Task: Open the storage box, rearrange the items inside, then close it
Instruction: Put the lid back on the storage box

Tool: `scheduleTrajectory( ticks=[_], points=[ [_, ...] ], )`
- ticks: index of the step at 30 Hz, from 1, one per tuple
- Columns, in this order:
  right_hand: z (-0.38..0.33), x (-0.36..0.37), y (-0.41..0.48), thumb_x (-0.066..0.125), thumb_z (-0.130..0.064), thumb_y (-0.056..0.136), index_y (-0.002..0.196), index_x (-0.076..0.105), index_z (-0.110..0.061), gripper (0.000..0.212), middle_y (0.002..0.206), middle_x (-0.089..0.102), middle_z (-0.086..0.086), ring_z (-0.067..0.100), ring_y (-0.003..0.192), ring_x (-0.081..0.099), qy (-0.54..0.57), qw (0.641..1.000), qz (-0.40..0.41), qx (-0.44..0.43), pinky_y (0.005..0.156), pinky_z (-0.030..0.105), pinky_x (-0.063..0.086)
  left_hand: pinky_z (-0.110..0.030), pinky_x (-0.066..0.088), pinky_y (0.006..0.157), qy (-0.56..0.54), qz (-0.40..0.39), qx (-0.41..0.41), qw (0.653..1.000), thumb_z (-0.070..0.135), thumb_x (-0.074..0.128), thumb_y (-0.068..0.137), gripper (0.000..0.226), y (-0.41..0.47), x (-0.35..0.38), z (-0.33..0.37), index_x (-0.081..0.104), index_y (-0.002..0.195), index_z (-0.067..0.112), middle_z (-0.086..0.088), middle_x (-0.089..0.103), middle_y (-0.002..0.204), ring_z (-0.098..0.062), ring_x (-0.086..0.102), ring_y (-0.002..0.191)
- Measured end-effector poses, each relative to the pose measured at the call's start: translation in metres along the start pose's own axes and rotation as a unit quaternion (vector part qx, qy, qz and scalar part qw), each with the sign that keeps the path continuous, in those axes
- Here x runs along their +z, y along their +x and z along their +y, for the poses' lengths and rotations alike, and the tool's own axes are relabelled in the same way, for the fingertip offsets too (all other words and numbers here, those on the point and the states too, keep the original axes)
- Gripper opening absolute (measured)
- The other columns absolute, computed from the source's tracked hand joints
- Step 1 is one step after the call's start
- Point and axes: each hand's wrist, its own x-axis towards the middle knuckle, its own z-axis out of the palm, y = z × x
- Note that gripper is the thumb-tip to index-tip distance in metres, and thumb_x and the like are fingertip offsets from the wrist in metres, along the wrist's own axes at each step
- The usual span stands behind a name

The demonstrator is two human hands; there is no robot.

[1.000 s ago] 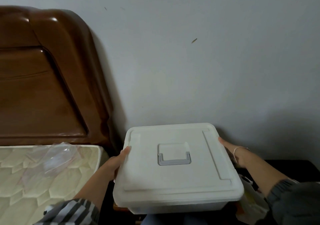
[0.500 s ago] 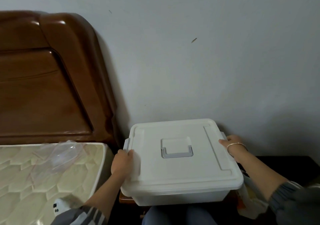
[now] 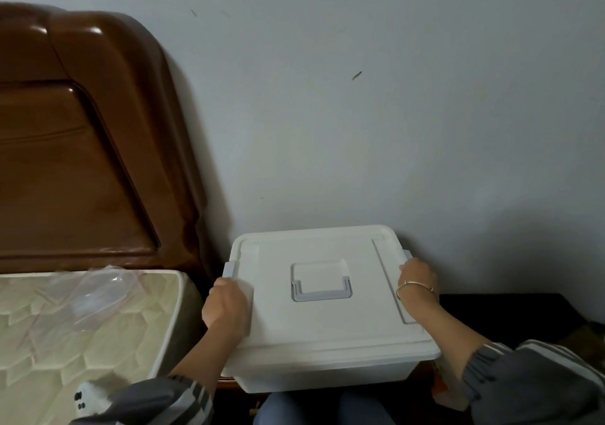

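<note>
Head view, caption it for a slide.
Closed white box, left hand and right hand gripping its sides, beside a bed.

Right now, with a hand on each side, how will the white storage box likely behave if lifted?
Probably stiff: the storage box looks like hard moulded plastic. Its smooth surface may be slippery, though the left hand and right hand grip opposite edges. Wide and low, it seems unlikely to tip; its weight is unclear with the lid shut.
</note>
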Motion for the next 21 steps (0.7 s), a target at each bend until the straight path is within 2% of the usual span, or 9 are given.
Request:
scheduleTrajectory(
  ticks=[5, 10, 12, 14, 16, 18, 20, 21],
  points=[
    [-0.004, 0.004, -0.004, 0.033, -0.003, 0.098, 0.114, 0.054, 0.006, 0.027, 0.114, 0.063, 0.020, 0.036, 0.108, 0.061, -0.036, 0.999, 0.030, -0.007, 0.084, 0.040, 0.050, -0.035, 0.051, 0.083, 0.004, 0.010, 0.001, 1.000, 0.016, 0.034, 0.102, 0.032, 0.000, -0.001, 0.002, 0.043, 0.129, 0.000, -0.014, 0.060, 0.124, -0.029, 0.063, 0.111],
    [-0.010, 0.005, -0.008, 0.028, -0.003, 0.099, 0.119, 0.047, 0.004, 0.028, 0.117, 0.062, 0.017, 0.031, 0.108, 0.062, -0.099, 0.995, 0.021, -0.025, 0.083, 0.037, 0.051, -0.033, 0.052, 0.080, 0.018, 0.005, 0.009, 1.000, 0.016, 0.035, 0.102, 0.032, -0.005, -0.003, 0.003, 0.043, 0.129, 0.001, -0.012, 0.061, 0.123, -0.027, 0.064, 0.109],
    [-0.007, 0.003, -0.007, 0.027, -0.004, 0.100, 0.128, 0.040, 0.006, 0.032, 0.124, 0.058, 0.016, 0.030, 0.113, 0.060, -0.131, 0.990, 0.012, -0.046, 0.087, 0.036, 0.049, -0.033, 0.052, 0.078, 0.021, 0.011, 0.019, 1.000, 0.017, 0.034, 0.102, 0.030, -0.004, -0.003, 0.000, 0.044, 0.126, 0.002, -0.012, 0.061, 0.122, -0.027, 0.065, 0.108],
    [-0.003, 0.001, -0.007, 0.028, -0.014, 0.102, 0.141, 0.023, 0.006, 0.044, 0.137, 0.046, 0.018, 0.031, 0.120, 0.054, -0.140, 0.987, -0.015, -0.079, 0.094, 0.037, 0.046, -0.036, 0.051, 0.080, 0.005, 0.014, 0.040, 0.999, 0.024, 0.033, 0.103, 0.034, -0.004, -0.003, -0.004, 0.041, 0.127, 0.002, -0.013, 0.059, 0.124, -0.029, 0.063, 0.109],
    [0.004, -0.003, -0.008, 0.029, -0.032, 0.102, 0.147, 0.012, 0.002, 0.058, 0.150, 0.025, 0.019, 0.033, 0.128, 0.045, -0.108, 0.986, -0.069, -0.106, 0.099, 0.038, 0.041, -0.041, 0.048, 0.087, -0.035, 0.000, 0.070, 0.997, 0.038, 0.030, 0.104, 0.051, -0.004, -0.001, -0.011, 0.030, 0.139, 0.000, -0.018, 0.052, 0.132, -0.034, 0.058, 0.115],
    [0.016, -0.010, -0.009, 0.032, -0.041, 0.100, 0.150, 0.007, -0.006, 0.066, 0.159, 0.003, 0.013, 0.032, 0.138, 0.031, -0.034, 0.982, -0.127, -0.135, 0.107, 0.036, 0.032, -0.044, 0.042, 0.095, -0.059, -0.024, 0.120, 0.991, 0.039, 0.029, 0.104, 0.059, 0.000, 0.002, -0.021, 0.015, 0.150, 0.005, -0.021, 0.035, 0.146, -0.037, 0.050, 0.120],
    [0.033, -0.017, -0.007, 0.040, -0.038, 0.099, 0.152, 0.006, -0.013, 0.067, 0.159, -0.007, 0.006, 0.025, 0.144, 0.019, 0.057, 0.969, -0.178, -0.164, 0.113, 0.033, 0.023, -0.036, 0.037, 0.102, -0.076, -0.069, 0.174, 0.979, 0.029, 0.028, 0.106, 0.053, 0.001, 0.001, -0.032, 0.012, 0.154, 0.012, -0.017, 0.014, 0.158, -0.032, 0.040, 0.127],
    [0.043, -0.019, -0.008, 0.044, -0.034, 0.098, 0.152, 0.008, -0.017, 0.066, 0.159, -0.008, 0.003, 0.022, 0.145, 0.014, 0.110, 0.959, -0.201, -0.167, 0.114, 0.032, 0.019, -0.030, 0.033, 0.104, -0.126, -0.095, 0.182, 0.970, 0.029, 0.028, 0.106, 0.053, 0.000, 0.000, -0.039, 0.011, 0.155, 0.017, -0.013, 0.016, 0.157, -0.028, 0.037, 0.130]
  ],
)
